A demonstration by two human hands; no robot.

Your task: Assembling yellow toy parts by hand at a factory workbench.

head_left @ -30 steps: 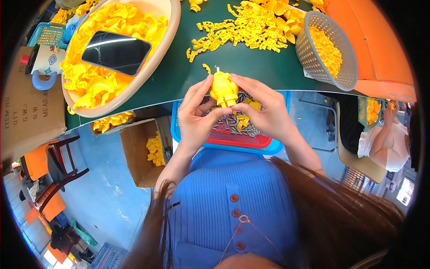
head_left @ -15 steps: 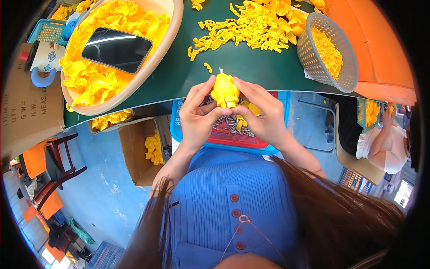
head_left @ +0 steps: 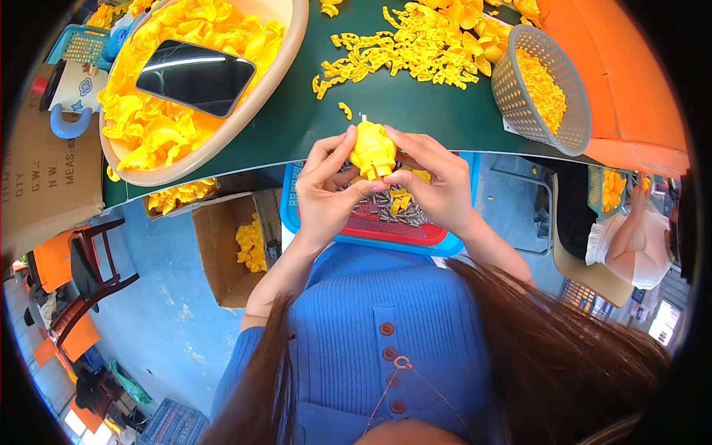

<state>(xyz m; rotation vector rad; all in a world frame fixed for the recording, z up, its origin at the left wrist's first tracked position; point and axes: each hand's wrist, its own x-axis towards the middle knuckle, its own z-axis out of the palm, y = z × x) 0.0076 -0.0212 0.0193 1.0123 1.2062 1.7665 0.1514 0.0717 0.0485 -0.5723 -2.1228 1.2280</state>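
Between my two hands is a yellow plastic toy figure (head_left: pixel 373 150), upright, with a thin metal pin sticking out of its top. My left hand (head_left: pixel 326 174) grips its left side, thumb at the base. The fingers and thumb of my right hand (head_left: pixel 430 178) close on its right side and base. Below the hands sits a red basket (head_left: pixel 371 228) holding many small metal pins (head_left: pixel 404 210) and a few yellow pieces. On the green table just beyond the figure lies one small curved yellow piece (head_left: pixel 345 110).
A beige tub (head_left: pixel 278 67) of yellow parts, with a black phone (head_left: pixel 195 78) on top, stands at the left. Small yellow pieces (head_left: pixel 415 48) are spread at the back, beside a grey basket (head_left: pixel 512 89). A cardboard box (head_left: pixel 219 252) is below left; another person (head_left: pixel 638 237) sits at right.
The figure stays in both hands, its base tilted slightly. My right thumb has shifted a little at the base, and the view has moved slightly.
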